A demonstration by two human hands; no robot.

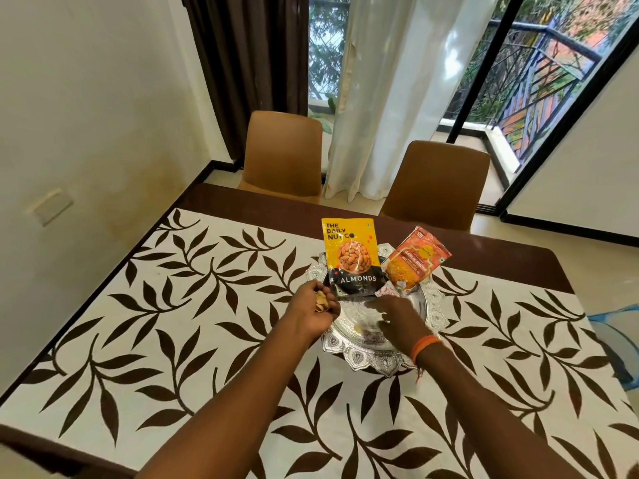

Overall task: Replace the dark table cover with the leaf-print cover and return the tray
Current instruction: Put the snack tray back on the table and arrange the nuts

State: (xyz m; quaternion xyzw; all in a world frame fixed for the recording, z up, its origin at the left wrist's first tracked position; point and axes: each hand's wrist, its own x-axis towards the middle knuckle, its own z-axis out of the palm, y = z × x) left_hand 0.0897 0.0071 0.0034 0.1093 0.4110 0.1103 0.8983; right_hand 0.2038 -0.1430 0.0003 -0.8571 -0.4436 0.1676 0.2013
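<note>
The white cover with brown leaf print lies spread over the table. A round ornate silver tray sits on it toward the far middle. A yellow and black almonds pouch and an orange garlic snack packet lean at the tray's far side. My left hand hovers at the tray's left rim, cupped round several small pale pieces. My right hand reaches down into the tray's centre, fingertips on small bits there. An orange band circles my right wrist.
Dark brown table surface shows along the far edge beyond the cover. Two tan chairs stand behind the table. A white wall runs along the left. Curtains and a balcony door are at the back. A blue object sits at the right.
</note>
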